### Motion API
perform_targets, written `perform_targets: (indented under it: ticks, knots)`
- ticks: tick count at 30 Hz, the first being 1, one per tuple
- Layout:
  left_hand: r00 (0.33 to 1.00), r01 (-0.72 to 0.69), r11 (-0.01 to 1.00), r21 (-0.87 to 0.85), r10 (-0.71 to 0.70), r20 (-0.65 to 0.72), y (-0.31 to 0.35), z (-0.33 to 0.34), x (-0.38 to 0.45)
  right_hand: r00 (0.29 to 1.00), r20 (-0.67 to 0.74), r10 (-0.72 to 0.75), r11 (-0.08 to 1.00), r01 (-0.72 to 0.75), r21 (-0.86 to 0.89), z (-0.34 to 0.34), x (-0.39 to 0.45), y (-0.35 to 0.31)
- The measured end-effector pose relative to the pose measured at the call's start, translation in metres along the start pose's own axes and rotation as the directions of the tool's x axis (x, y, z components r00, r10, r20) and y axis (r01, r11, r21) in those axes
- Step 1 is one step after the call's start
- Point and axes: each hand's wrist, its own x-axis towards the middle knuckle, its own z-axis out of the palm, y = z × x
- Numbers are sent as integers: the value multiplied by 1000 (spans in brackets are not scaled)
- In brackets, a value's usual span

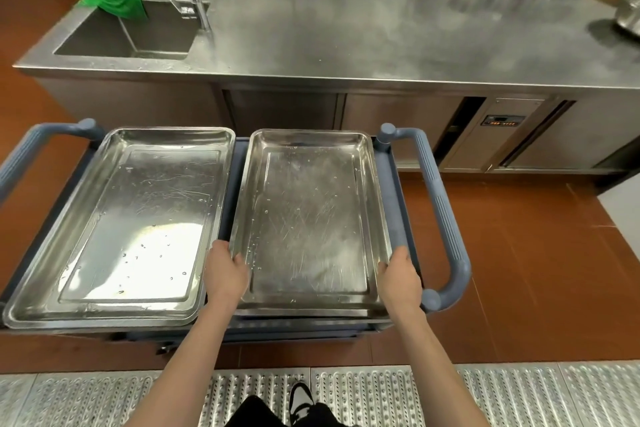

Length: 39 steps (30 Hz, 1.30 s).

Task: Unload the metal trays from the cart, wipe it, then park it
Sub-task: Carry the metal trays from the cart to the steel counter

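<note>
1. While both hands gripped the right tray (311,218), the person stood at the near side of the blue cart (393,198), facing the steel counter (346,21).
2. The left hand (227,272) was clamped on the tray's left rim near the front corner, thumb hooked inside over the lip; the right hand (398,276) held the opposite rim the same way. The hands were set well apart, one per long side, probably so the wide pan would lift level.
3. That tray appeared to sit on top of others, since further rims showed beneath its front edge; how many, I could not tell.
4. The left tray (128,218) lay beside it on the cart's top, untouched, with water droplets on its floor.
5. Judging by this, unloading had barely begun, and the counter straight ahead looked the likely place to set the trays.
6. A green cloth (114,0) hung over the divider of the sink (131,35), within reach for the wiping step.
7. Wet metal may slip, so a firm hold at the rims seemed sensible.
</note>
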Motion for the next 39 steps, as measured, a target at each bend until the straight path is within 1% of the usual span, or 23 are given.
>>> perform_targets:
  ticks: [3,7,13,16,19,23,26,35,39]
  knots:
    - [1000,10,1000,-23,-11,-20,-3,-2,-5,1000,-15,11,994,-9,107,0,-4,1]
    - [999,18,994,-106,-23,-42,5,-11,-15,999,-25,34,972,-27,232,1,-8,6]
    - [988,-67,977,-205,37,-147,35,-32,-18,990,-133,48,942,-1,336,-15,-16,-2]
    - [985,-93,969,-230,57,-161,58,-42,-18,983,-164,79,923,-10,383,-34,-15,-5]
    - [986,-117,956,-268,79,-148,78,-45,-22,976,-195,95,912,-7,410,-53,-14,-2]
    - [984,-164,940,-299,135,-115,101,-43,-35,959,-268,88,910,32,414,-85,-17,9]
    - [984,-173,938,-301,151,-97,116,-38,-50,953,-282,114,907,15,421,-106,-23,24]
    - [967,-247,930,-273,256,-1,159,-4,-112,898,-343,275,853,-64,518,-151,-57,103]
    - [946,-280,908,-310,315,69,173,16,-150,862,-363,354,833,-113,542,-167,-82,146]
